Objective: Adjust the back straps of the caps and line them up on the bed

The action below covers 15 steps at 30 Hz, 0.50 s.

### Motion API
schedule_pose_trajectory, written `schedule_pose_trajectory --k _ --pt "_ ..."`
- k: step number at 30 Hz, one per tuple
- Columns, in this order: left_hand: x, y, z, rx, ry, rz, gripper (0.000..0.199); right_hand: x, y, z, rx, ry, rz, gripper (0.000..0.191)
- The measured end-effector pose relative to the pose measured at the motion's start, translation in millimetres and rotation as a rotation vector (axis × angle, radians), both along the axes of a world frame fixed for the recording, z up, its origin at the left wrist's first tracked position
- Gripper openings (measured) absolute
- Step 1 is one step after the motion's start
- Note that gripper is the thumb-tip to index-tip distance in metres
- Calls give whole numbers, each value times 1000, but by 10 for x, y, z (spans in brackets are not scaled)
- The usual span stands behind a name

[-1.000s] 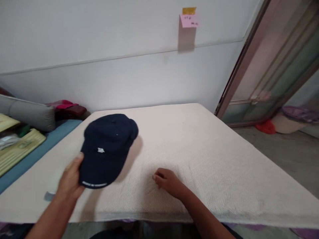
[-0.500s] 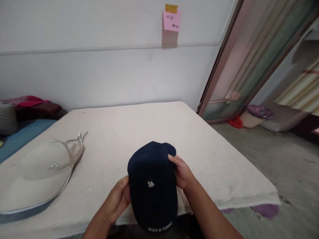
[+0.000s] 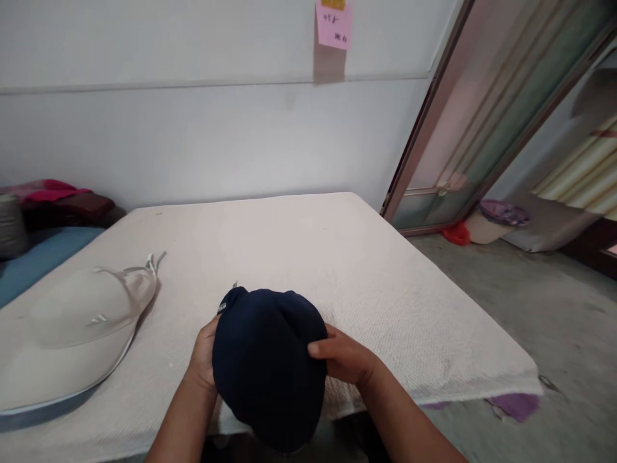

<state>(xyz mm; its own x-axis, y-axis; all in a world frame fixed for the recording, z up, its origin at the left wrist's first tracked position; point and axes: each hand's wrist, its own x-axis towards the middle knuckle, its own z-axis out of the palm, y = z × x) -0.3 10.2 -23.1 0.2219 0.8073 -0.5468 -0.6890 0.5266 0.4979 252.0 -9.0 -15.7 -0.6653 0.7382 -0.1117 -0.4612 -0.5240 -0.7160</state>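
A dark navy cap (image 3: 272,366) is held between my two hands over the near edge of the table (image 3: 270,244). My left hand (image 3: 205,352) grips its left side, with the fingers mostly hidden behind the fabric. On the right side my right hand (image 3: 344,354) pinches the cap, thumb on top and fingers underneath. The crown faces up, and a small pale tag shows at its upper left. To the left lies a beige cap (image 3: 81,315) with a small striped logo, a wide brim and a strap at its back.
A pink note (image 3: 333,27) is taped to the white wall behind the table. Red and dark fabric (image 3: 53,193) lies at the far left. A bin (image 3: 489,225) and a red bag (image 3: 456,233) stand by the glass door.
The navy cap has been turned in my hands, so its white letters and brim text no longer show. My left hand has moved left and slightly up, and my right hand slightly down.
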Motion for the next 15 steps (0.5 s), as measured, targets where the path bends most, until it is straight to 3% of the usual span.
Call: schedule_pose_trajectory --k 3,7,11,15 --pt "54 -67 80 0 94 44 16 46 52 7 -6 56 -94 37" --pt "141 -194 203 165 236 -117 7 67 108 37 5 58 -230 27" --pt "188 -268 270 240 343 -308 10 80 124 69 38 11 -208 26" --pt "224 -227 263 283 278 -325 19 59 143 63 61 -28 -199 26"
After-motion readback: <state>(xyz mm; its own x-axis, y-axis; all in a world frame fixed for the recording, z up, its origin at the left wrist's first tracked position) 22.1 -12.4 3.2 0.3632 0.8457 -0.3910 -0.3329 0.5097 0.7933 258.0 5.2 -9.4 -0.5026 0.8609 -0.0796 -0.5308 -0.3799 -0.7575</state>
